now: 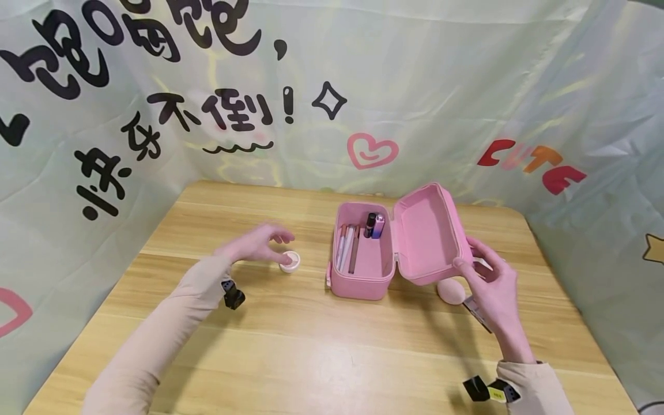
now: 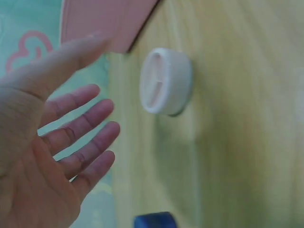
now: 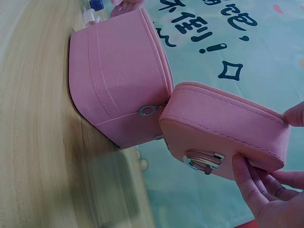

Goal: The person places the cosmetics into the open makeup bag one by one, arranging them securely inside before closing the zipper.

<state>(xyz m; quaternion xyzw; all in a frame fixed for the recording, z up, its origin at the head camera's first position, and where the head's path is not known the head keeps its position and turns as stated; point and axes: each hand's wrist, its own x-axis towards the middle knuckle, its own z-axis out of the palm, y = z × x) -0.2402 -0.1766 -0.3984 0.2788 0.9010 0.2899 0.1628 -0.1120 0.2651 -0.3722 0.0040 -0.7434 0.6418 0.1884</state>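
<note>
A pink zippered makeup case (image 1: 358, 288) stands on the table with its lid (image 1: 427, 233) swung out to the right. My right hand (image 1: 495, 288) grips the lid's outer edge, thumb on one side and fingers beneath in the right wrist view. Inside the case lie several slim pencil-like sticks (image 1: 349, 248), a black tube (image 1: 370, 225) and a purple-blue tube (image 1: 378, 226). Left of the case sits a small round white jar (image 1: 290, 262). My left hand (image 1: 256, 245) hovers over it with fingers spread; the left wrist view shows a gap between the fingers and the jar (image 2: 166, 80).
A round pale pink object (image 1: 451, 291) and a flat card-like item (image 1: 477, 314) lie below the lid, partly hidden by it and my right hand. A printed cloth (image 1: 441, 86) hangs behind the wooden table (image 1: 311, 357) and along its sides.
</note>
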